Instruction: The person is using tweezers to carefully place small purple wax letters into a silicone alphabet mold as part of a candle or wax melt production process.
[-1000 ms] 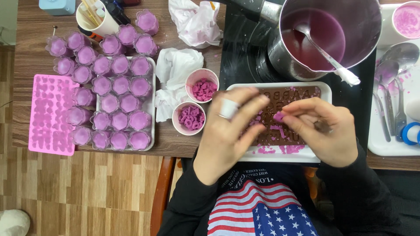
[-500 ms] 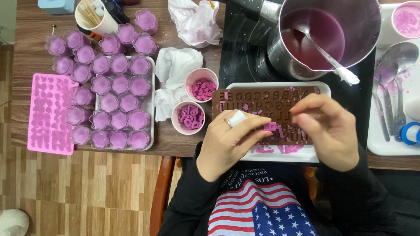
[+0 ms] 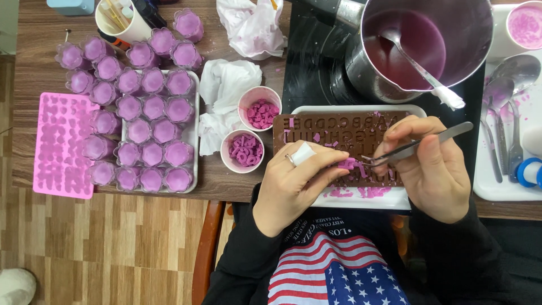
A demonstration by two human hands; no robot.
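A brown letter mould [image 3: 339, 133] lies on a white tray [image 3: 361, 199] at the table's near edge. My left hand [image 3: 296, 183], a bandage on one finger, rests on the mould's lower left and pinches a small pink piece [image 3: 347, 164]. My right hand [image 3: 432, 166] grips metal tweezers [image 3: 418, 145], their tips touching the pink piece on the mould. Pink crumbs lie on the tray's front rim.
Two small cups of pink letters [image 3: 245, 149] [image 3: 261, 110] stand left of the tray. Further left are a tray of several purple-filled cups [image 3: 144, 121] and a pink mould [image 3: 59, 144]. A steel pot of purple liquid [image 3: 423, 45] with a spoon sits behind; spoons [image 3: 505, 107] lie right.
My right hand now shows tweezers pointed at the pink piece. My left hand has slid lower and left on the mould. The fingers no longer cover the mould's middle.
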